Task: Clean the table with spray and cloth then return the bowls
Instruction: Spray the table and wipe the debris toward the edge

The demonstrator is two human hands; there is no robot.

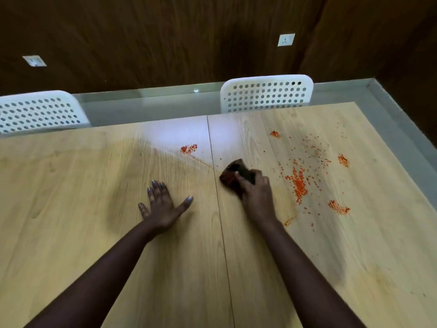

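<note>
Dark cloth (pixel 237 176) gripped by right hand (pixel 256 192) just right of table (pixel 71 209) seam

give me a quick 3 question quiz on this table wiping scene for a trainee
1. True or false: the left hand lies flat and open on the table.
2. What does the right hand grip? A) a spray bottle B) a dark cloth C) a bowl
3. On which side of the table's centre seam does most of the orange spill lie?

Key
1. True: its fingers are spread on the wood and hold nothing.
2. B: the dark cloth is bunched under its fingers, just right of the seam.
3. The right side, where the scattered orange grains are thickest; only a small orange patch lies left of the seam.
</note>
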